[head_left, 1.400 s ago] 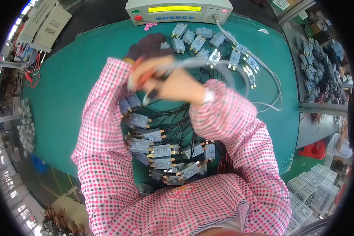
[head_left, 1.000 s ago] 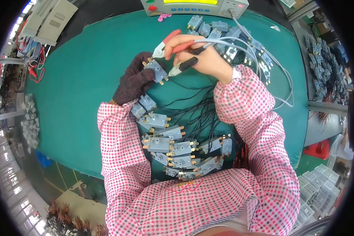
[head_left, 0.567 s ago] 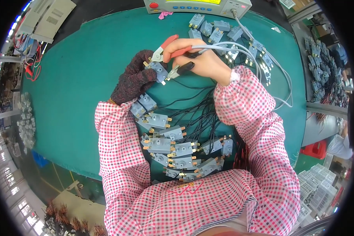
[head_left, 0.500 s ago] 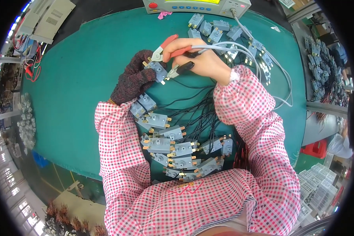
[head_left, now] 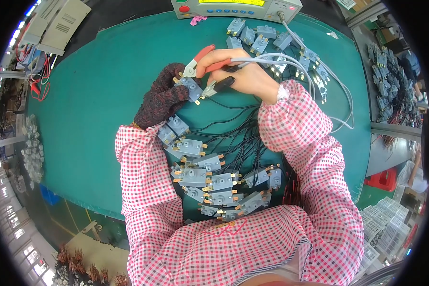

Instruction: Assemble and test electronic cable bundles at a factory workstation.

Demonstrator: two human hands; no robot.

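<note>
My left hand, in a dark knitted glove, is closed around a small grey switch box with brass tabs, above the green mat. My bare right hand grips a red-handled test clip, its metal jaws at the upper tab of the box. A black-handled test clip lies under the same hand, with its jaws at the lower tab; whether they bite it is hard to tell. Grey leads run from the clips. Below my hands are several similar switch boxes with black wires.
A test meter with a lit yellow screen stands at the back. More switch boxes lie at the far right of the green mat. Another instrument with red leads stands far left. A red bin is beyond the right edge.
The red clip's handles and my right hand have dipped very slightly. The grip on the box and clips looks the same.
</note>
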